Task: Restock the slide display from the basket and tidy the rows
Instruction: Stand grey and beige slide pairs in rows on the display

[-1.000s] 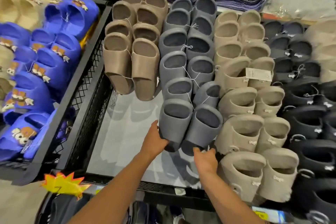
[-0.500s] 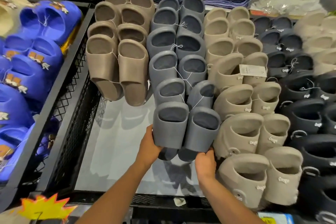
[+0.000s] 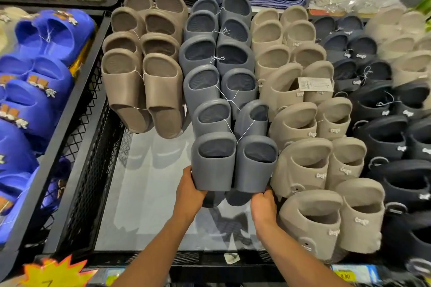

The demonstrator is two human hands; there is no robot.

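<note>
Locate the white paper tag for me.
Head view, right of centre: the white paper tag lies on the beige slides, between the grey row and the black row.

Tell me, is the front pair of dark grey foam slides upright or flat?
Upright: the front dark grey foam slides point toe ends down, gripped low by the left hand and right hand.

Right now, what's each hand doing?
Left hand: holds the front pair of grey slides by its left edge.
Right hand: holds the same pair at its lower right.
</note>
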